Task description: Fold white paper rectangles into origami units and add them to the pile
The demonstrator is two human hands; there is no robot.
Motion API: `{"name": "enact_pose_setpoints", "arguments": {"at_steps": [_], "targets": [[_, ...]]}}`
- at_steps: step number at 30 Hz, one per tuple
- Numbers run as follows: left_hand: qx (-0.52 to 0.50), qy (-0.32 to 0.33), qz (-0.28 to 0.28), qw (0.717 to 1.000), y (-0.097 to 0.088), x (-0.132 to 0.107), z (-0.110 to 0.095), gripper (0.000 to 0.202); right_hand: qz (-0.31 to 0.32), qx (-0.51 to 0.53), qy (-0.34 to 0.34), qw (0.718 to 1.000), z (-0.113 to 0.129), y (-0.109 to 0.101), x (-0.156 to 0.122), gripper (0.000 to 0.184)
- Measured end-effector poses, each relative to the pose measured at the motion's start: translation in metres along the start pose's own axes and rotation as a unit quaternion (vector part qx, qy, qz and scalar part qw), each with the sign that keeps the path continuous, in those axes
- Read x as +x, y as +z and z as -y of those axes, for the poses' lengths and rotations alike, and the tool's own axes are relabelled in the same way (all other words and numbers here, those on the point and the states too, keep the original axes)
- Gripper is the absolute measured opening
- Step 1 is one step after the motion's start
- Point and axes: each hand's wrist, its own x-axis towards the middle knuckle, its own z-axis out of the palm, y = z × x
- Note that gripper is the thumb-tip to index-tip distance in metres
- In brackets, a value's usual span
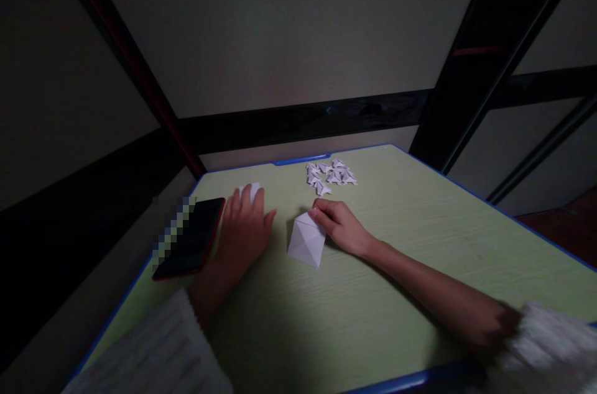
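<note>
Between thumb and fingers, my right hand (341, 226) pinches the top corner of a creased square of white paper (308, 242) over the middle of the table. Fold lines cross on the paper's face. To the left, my left hand (245, 220) lies palm down with its fingers stretched out and the thumb apart. Its fingertips rest at a small white paper (254, 190), partly hidden beneath them. Farther back sits a cluster of several small folded white paper figures (329, 175).
A dark tablet or phone with a red edge (198, 235) lies just left of my left hand, partly pixelated. The light green table (420, 270) has a blue rim. Dark-banded panels (298, 40) stand close behind it.
</note>
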Motion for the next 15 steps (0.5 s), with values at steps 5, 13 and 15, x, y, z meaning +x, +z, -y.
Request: {"name": "enact_pose_setpoints", "arguments": {"at_steps": [5, 13, 15], "targets": [[0.139, -0.128, 0.049, 0.981, 0.002, -0.002, 0.021, 0.056, 0.028, -0.009, -0.011, 1.0, 0.002, 0.0, -0.001, 0.027], [-0.057, -0.02, -0.031, 0.998, -0.005, 0.003, 0.004, 0.038, 0.044, 0.028, -0.003, 0.999, 0.004, 0.0, -0.002, 0.027], [-0.217, 0.001, 0.003, 0.976, -0.006, 0.002, -0.01, 0.03, 0.06, 0.046, -0.005, 0.997, 0.003, 0.0, -0.002, 0.027]]}}
